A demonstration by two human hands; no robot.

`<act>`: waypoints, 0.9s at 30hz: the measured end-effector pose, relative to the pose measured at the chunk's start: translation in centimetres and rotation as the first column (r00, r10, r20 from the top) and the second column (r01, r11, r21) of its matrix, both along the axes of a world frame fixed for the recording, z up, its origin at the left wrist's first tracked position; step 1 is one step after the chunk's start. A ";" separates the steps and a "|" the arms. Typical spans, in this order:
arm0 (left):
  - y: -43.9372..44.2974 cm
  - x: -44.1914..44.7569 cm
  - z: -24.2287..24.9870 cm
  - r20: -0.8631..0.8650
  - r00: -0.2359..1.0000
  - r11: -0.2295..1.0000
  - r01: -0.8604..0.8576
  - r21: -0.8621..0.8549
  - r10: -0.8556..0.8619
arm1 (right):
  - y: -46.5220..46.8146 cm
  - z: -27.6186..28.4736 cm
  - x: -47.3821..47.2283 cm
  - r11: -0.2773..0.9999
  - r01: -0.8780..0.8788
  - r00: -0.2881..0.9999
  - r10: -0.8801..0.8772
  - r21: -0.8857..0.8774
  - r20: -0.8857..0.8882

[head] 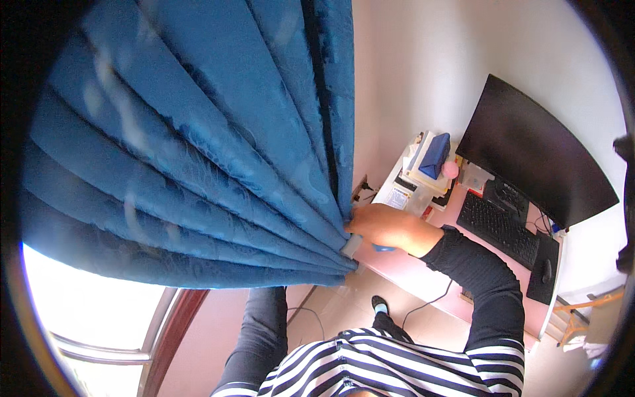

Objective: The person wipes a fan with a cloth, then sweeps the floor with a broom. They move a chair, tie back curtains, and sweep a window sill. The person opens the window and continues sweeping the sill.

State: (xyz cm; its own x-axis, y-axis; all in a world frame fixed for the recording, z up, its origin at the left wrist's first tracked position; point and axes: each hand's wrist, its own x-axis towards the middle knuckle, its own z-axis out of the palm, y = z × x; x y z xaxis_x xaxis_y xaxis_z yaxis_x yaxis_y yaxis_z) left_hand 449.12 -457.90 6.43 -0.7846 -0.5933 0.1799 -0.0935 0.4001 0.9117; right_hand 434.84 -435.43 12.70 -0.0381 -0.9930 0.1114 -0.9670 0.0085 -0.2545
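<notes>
A long blue patterned curtain (238,134) hangs before me, its deep folds drawn together toward one narrow point above the desk's near edge. My right hand (377,224) is closed at the curtain's gathered right side, with the fingertips partly hidden by the cloth. Just below those fingers, a pale grey band (351,246) lies across the folds. My left forearm in a dark sleeve (265,317) reaches up behind the curtain's lower edge, and the cloth hides my left hand. A small blue item (383,247) shows on the desk under my right wrist.
A pink-topped desk (436,293) stands at right with a curved monitor (536,149), a black keyboard (498,228), a mouse (546,273) and stacked books and papers (421,166). A wall socket with plugs (364,187) and a floor cable (429,302) are nearby. A bright window (99,297) is at lower left.
</notes>
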 end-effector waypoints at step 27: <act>0.0 1.8 -4.5 0.077 0.991 0.989 -0.096 -0.116 0.105 | -6.2 6.2 12.6 0.645 -0.689 0.601 0.763 -0.330 0.237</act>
State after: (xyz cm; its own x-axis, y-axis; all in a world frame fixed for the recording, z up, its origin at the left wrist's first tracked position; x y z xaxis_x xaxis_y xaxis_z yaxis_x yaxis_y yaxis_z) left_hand 450.92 -457.90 1.91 -0.7369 -0.6498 0.1864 -0.2120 0.4840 0.8490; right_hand 447.45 -441.61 18.88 0.6167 -0.6657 0.4202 -0.4842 -0.7416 -0.4643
